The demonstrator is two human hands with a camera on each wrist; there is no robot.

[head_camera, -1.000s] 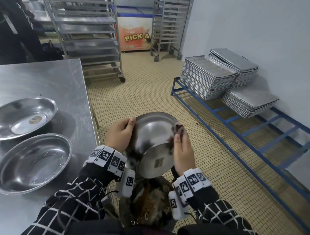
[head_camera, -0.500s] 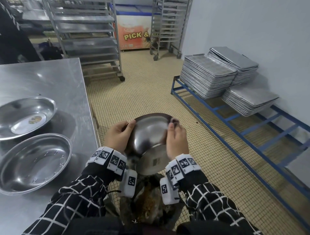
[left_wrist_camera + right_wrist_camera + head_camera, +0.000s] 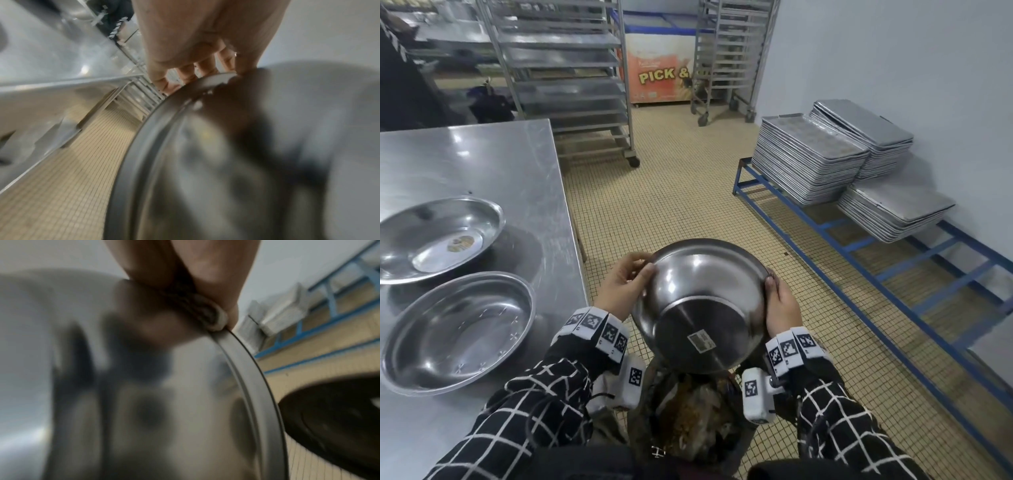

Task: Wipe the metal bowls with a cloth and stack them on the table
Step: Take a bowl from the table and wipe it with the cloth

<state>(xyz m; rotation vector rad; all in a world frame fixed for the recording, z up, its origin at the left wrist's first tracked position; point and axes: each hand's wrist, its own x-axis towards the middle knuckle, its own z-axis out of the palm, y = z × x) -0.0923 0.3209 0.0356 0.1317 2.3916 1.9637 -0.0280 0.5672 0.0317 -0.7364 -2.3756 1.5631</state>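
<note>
While both hands grip its rim, upturned metal bowl (image 3: 705,305), left hand (image 3: 619,291) bare, right hand (image 3: 782,306) pinching cloth (image 3: 207,316).

We are curling our left hand (image 3: 621,286) round the bowl (image 3: 702,305) rim. Our right hand (image 3: 781,306) is pinching the cloth (image 3: 207,313) against the opposite rim.

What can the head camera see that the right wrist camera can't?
Only the head view shows the steel table with two shiny metal bowls resting side by side, the left hand, and the paper label under the held bowl. Only the right wrist view shows the bunched grey cloth pressed against the rim. Both show the round metal bowl held up, the right hand, the stacked metal trays and the blue rack.
</note>
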